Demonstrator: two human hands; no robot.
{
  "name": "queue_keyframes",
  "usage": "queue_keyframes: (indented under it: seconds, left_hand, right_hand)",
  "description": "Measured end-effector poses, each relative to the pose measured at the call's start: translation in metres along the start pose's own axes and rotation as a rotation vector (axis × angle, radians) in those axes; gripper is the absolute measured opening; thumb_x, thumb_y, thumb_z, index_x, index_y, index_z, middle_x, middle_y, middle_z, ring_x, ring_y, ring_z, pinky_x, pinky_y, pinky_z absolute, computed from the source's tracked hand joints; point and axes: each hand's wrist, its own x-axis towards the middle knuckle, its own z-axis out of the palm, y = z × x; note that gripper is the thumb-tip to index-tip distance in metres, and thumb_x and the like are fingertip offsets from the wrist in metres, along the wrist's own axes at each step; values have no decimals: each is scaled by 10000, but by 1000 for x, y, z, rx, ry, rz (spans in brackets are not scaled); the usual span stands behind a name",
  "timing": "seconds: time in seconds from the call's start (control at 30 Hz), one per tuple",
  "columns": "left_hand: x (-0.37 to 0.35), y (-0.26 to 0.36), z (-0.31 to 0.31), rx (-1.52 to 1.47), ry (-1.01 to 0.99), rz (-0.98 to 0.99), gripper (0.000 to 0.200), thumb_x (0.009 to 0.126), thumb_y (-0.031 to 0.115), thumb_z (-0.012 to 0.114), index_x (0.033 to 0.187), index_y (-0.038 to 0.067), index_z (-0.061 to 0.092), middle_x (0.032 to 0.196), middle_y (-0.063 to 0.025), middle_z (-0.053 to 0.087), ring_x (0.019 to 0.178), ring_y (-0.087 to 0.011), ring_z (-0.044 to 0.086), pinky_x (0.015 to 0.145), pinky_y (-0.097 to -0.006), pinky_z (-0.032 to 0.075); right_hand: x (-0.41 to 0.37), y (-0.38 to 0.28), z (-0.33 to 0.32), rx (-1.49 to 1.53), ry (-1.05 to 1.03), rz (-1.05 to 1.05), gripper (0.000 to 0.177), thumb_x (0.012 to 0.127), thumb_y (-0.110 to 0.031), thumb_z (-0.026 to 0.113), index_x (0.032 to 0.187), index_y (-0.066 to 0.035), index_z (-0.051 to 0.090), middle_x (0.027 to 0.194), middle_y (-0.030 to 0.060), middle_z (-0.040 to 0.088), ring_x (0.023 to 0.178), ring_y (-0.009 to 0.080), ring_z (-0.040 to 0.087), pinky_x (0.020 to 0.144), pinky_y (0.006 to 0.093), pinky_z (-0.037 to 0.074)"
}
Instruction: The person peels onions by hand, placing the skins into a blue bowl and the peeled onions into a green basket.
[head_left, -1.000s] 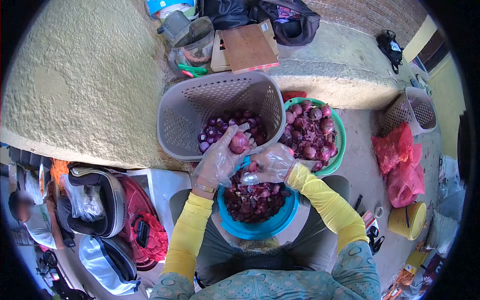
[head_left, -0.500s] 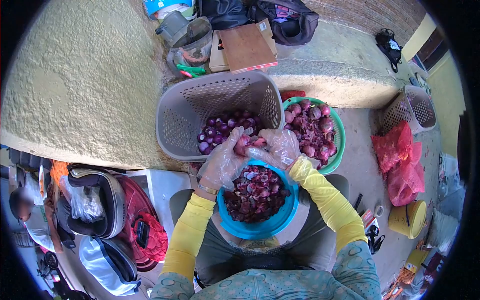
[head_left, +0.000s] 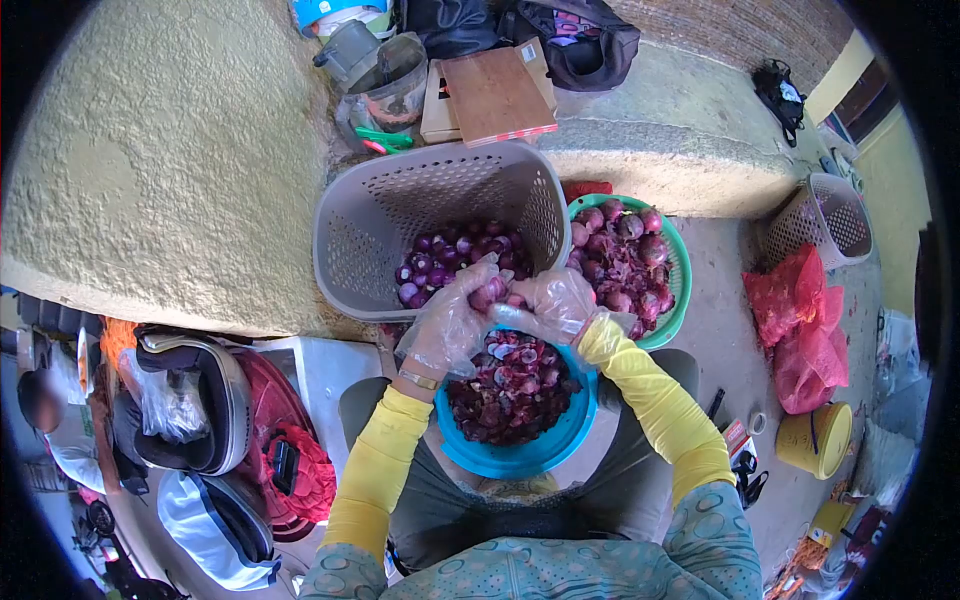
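A red onion (head_left: 488, 294) is between my two gloved hands, above the near edge of the grey basket. My left hand (head_left: 452, 322), in a clear plastic glove, has its fingers wrapped round the onion. My right hand (head_left: 556, 303), also gloved, is closed at the onion's right side; what its fingertips pinch is too small to make out. Peeled purple onions lie in the grey basket (head_left: 345, 235). Beneath my hands, the blue basin (head_left: 500, 462) holds dark red onion skins (head_left: 510, 395). To the right, a green basket (head_left: 682, 285) holds unpeeled onions and loose skins.
Red mesh sacks (head_left: 795, 320), a yellow bucket (head_left: 812, 440) and another grey basket (head_left: 820, 222) stand at the right. A brown board (head_left: 497, 95) lies on a box beyond the basket. Bags (head_left: 215, 520) and another person (head_left: 75, 430) are at the left.
My hands have shifted slightly around the onion, and the right fingers have drawn in closer. The other person at the left has moved a little.
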Motion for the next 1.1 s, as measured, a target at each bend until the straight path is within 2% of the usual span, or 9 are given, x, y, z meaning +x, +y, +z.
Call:
queue_keyframes:
  seconds: [0.1,0.33,0.4,0.43,0.5,0.7,0.8,0.9,1.1]
  left_hand:
    - [-6,2,2,42,48,-20,512,1014,214,636,1443,-15,476,1268,-160,610,1142,-258,634,986,-406,557]
    - [-7,-2,3,95,19,45,503,1010,238,653,1413,-16,491,1303,-159,595,1166,-271,628,1008,-421,556]
    - [-11,4,1,1203,-132,626,282,1030,205,635,1240,25,582,1203,-133,626,1138,-271,638,1027,-432,543]
    - [-9,5,3,1203,-132,627,282,1030,205,635,1240,25,582,1203,-133,626,1138,-271,638,1027,-432,543]
    - [-9,12,18,-112,63,98,262,1031,224,639,1229,63,580,1276,-169,591,1155,-346,612,1053,-506,529]
    - [-5,15,16,-228,87,45,271,1017,206,660,1241,86,565,1321,-184,562,1168,-407,575,1059,-521,521]
    - [-3,13,14,-245,77,58,318,1032,230,631,1236,-9,585,1234,-171,615,1120,-317,604,1032,-535,539]
    - [-6,15,12,-313,57,-11,309,1026,219,639,1233,-8,601,1219,-161,619,1084,-307,606,1016,-493,547]
    - [-13,14,23,-36,34,36,367,1046,262,615,1267,-31,608,1150,-147,627,1103,-263,634,965,-431,568]
  right_hand:
    - [-2,-1,3,-39,6,-53,467,894,-552,708,761,-104,704,665,141,664,628,361,679,575,469,520]
    - [-7,-1,6,108,-96,-92,524,909,-624,643,842,-112,734,715,148,691,704,369,702,662,492,557]
    - [-7,-5,2,108,-102,-120,507,910,-605,655,838,-110,738,725,143,696,694,359,704,642,476,552]
    - [-7,-7,0,105,-109,-146,489,911,-585,667,833,-108,741,735,137,702,685,349,706,622,461,547]
    - [-8,-10,-2,84,-139,-192,504,918,-596,649,836,-108,742,726,139,698,683,355,704,622,461,547]
    - [-12,-14,20,-117,-412,-83,637,921,-694,549,867,-93,752,737,161,703,714,389,705,676,494,554]
    - [-12,-15,17,-46,-386,-110,624,869,-701,620,863,-92,756,730,161,703,702,385,706,675,497,551]
    - [-8,-21,-5,-17,-432,-70,632,796,-714,694,842,-87,754,757,159,712,716,385,706,676,494,549]
    - [-3,-9,0,130,76,132,652,701,-691,802,893,-74,715,786,184,704,756,396,701,680,485,547]
